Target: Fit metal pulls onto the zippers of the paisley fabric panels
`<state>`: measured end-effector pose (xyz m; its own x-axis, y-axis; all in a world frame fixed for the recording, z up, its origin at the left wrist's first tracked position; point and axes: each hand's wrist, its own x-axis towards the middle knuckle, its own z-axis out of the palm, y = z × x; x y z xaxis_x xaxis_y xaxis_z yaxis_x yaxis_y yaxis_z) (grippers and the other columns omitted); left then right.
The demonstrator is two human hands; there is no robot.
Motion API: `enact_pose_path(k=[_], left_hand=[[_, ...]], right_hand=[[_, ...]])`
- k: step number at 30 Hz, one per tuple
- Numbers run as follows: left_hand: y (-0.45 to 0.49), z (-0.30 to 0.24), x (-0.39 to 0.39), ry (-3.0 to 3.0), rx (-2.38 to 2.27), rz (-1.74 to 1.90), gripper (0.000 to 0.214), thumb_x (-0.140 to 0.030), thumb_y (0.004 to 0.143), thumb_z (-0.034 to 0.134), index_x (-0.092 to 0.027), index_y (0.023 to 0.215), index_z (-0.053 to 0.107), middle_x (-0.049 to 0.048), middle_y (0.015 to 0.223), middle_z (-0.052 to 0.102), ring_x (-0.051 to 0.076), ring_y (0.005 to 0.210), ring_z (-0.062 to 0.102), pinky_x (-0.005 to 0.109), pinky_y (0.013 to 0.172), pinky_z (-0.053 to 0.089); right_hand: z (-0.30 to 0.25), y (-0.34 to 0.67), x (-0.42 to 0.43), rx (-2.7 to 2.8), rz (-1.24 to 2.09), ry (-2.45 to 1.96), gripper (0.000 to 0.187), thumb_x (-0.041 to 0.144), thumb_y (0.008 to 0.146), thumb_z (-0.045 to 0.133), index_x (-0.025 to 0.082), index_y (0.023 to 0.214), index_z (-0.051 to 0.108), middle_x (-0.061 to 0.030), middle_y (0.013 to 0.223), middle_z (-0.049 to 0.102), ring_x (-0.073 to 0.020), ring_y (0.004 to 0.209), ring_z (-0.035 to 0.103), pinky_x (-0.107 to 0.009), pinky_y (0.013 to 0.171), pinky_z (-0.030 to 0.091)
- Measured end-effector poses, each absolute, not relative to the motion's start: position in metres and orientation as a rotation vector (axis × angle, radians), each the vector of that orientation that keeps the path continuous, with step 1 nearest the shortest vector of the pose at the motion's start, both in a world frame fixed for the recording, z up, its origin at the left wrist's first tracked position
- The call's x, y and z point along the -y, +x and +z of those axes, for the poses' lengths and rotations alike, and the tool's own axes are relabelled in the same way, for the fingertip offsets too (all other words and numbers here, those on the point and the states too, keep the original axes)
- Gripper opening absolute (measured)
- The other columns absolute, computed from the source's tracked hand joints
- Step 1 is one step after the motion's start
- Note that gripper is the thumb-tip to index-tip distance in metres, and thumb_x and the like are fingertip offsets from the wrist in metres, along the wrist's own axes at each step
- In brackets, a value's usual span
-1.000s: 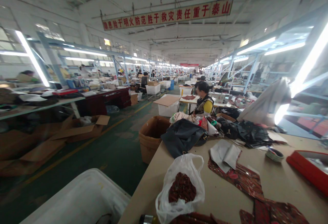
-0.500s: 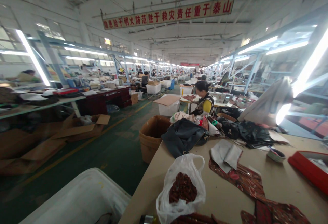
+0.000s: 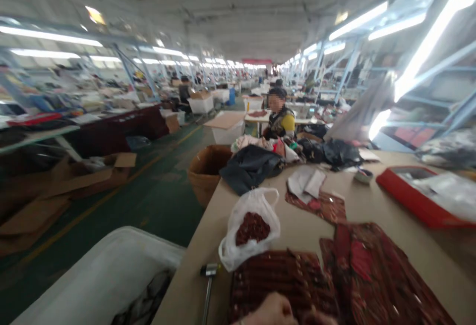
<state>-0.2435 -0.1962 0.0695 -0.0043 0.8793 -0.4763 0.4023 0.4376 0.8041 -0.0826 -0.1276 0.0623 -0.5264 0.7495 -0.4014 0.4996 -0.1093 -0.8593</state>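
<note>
At the bottom edge of the head view, my left hand (image 3: pixel 270 310) has its fingers curled in over a row of dark reddish-brown strips (image 3: pixel 275 275). What those fingers hold, if anything, is hidden. Just to its right, only a blurred bit of my right hand (image 3: pixel 319 318) shows, its fingers mostly cut off by the frame. Beyond the strips stands a white plastic bag (image 3: pixel 232 241) with small brown pieces (image 3: pixel 253 228) inside. A hammer (image 3: pixel 209 285) lies left of the strips. Patterned reddish-brown pieces (image 3: pixel 383 270) spread out on the right.
The beige table (image 3: pixel 208 236) also carries a dark cloth piece (image 3: pixel 251 166), grey pieces (image 3: pixel 305 184), a small round container (image 3: pixel 363 176) and a red tray (image 3: pixel 409 198). A white bin (image 3: pixel 122 260) and brown container (image 3: pixel 208 171) stand left. A co-worker (image 3: pixel 280 114) sits beyond.
The view has tilted down and turned right. My hands, the strips and the whole hammer have come into sight at the bottom. The co-worker's head has turned.
</note>
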Motion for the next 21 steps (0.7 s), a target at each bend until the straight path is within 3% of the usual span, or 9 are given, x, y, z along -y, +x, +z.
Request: enact_pose_path(k=[1,2,4,7,11,15,21], left_hand=[[-0.236,0.064,0.2,1.119,-1.587,0.505,0.034,-0.037,0.085,0.053,-0.013,0.109,0.056,0.0056,0.11,0.057,0.022,0.095,0.057,0.039,0.08,0.05],[-0.228,0.058,0.204,1.09,-1.568,0.457,0.028,-0.036,0.085,0.053,-0.014,0.102,0.059,0.0052,0.105,0.059,0.019,0.092,0.057,0.036,0.078,0.049],[-0.215,0.046,0.209,1.061,-1.536,0.389,0.019,-0.03,0.08,0.056,-0.013,0.083,0.064,0.0027,0.086,0.063,0.017,0.083,0.056,0.03,0.076,0.045],[-0.208,0.034,0.209,1.288,-1.545,0.387,0.018,-0.027,0.076,0.053,-0.013,0.071,0.065,0.0011,0.069,0.061,0.014,0.069,0.053,0.026,0.066,0.041],[-0.206,0.037,0.202,1.366,-1.541,0.396,0.021,-0.029,0.076,0.051,-0.014,0.069,0.065,0.0012,0.065,0.062,0.014,0.064,0.053,0.025,0.062,0.039],[-0.203,0.041,0.188,1.402,-1.608,0.424,0.021,-0.029,0.076,0.051,-0.015,0.071,0.066,0.0019,0.068,0.064,0.014,0.065,0.054,0.024,0.064,0.04],[-0.198,0.043,0.155,1.477,-1.716,0.359,0.023,-0.029,0.077,0.052,-0.014,0.069,0.067,0.0045,0.066,0.065,0.014,0.062,0.054,0.026,0.066,0.041]], right_hand=[[0.057,-0.074,0.133,1.91,1.733,-1.458,0.029,0.035,0.086,0.054,0.016,0.107,0.06,-0.0046,0.112,0.058,-0.0203,0.094,0.058,-0.035,0.078,0.05],[0.05,-0.064,0.139,1.877,1.778,-1.527,0.019,0.032,0.083,0.058,0.021,0.097,0.065,-0.0034,0.105,0.063,-0.0184,0.091,0.058,-0.031,0.073,0.05],[0.037,-0.045,0.151,1.839,1.875,-1.605,0.01,0.025,0.069,0.066,0.019,0.076,0.069,-0.0001,0.078,0.066,-0.0178,0.08,0.059,-0.026,0.068,0.048],[0.028,-0.028,0.16,1.97,1.86,-1.545,0.017,0.026,0.07,0.055,0.015,0.076,0.067,0.002,0.059,0.06,-0.0116,0.057,0.054,-0.022,0.054,0.043],[0.031,-0.023,0.157,2.057,1.713,-1.487,0.019,0.024,0.072,0.049,0.016,0.076,0.066,0.0013,0.061,0.061,-0.0111,0.057,0.053,-0.021,0.056,0.041],[0.03,-0.025,0.136,2.215,1.339,-1.398,0.016,0.02,0.073,0.051,0.018,0.075,0.066,-0.0005,0.073,0.064,-0.0127,0.07,0.056,-0.024,0.07,0.044],[0.029,-0.032,0.096,2.588,0.905,-1.402,0.018,0.019,0.076,0.051,0.02,0.077,0.069,-0.0037,0.082,0.066,-0.0142,0.077,0.057,-0.024,0.072,0.041]])
